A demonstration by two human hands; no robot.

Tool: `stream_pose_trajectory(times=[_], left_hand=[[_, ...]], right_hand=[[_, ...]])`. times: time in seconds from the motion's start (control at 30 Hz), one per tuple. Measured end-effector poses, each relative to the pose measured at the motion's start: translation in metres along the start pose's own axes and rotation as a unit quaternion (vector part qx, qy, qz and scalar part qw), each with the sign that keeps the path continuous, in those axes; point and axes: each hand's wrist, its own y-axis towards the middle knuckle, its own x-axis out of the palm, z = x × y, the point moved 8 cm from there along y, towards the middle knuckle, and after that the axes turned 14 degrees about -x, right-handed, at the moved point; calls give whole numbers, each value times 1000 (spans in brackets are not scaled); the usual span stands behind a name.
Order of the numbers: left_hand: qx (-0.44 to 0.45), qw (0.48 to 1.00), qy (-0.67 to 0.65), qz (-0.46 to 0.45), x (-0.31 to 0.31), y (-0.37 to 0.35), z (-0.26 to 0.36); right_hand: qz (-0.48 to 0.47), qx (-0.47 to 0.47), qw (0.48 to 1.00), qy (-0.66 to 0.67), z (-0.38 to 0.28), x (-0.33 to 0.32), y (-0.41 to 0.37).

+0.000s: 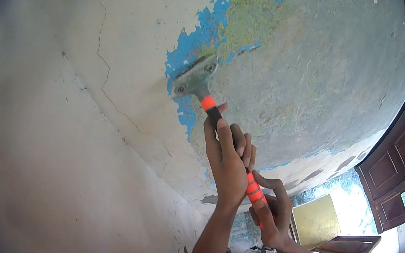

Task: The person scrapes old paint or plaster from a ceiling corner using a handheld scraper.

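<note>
The left hand (227,162) and, just below it, the right hand (271,217) both grip the orange-and-black handle of a paint scraper (197,81), whose metal blade lies against the wall (56,151) at the lower edge of the blue paint patch (198,36).

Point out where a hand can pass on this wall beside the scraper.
Free: the pale cracked plaster left of the scraper, and the grey-green wall right of it. Crowded: the handle, where left hand and right hand stack.
</note>
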Motion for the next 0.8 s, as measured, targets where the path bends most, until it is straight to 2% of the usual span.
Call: stream_pose_trajectory(times=[0.17, 0.3, 0.47, 0.8], left_hand=[[10, 1000, 3, 2, 5, 1, 6], [-1, 1000, 9, 5, 1, 1, 0], [8, 1000, 14, 7, 6, 3, 9], [2, 1000, 14, 11, 6, 2, 3]], right_hand=[[-15, 36, 999, 0, -2, -1, 5], [5, 8, 1000, 12, 4, -1, 0], [-15, 35, 999, 6, -2, 0, 7], [-20, 24, 999, 6, -3, -3, 6]])
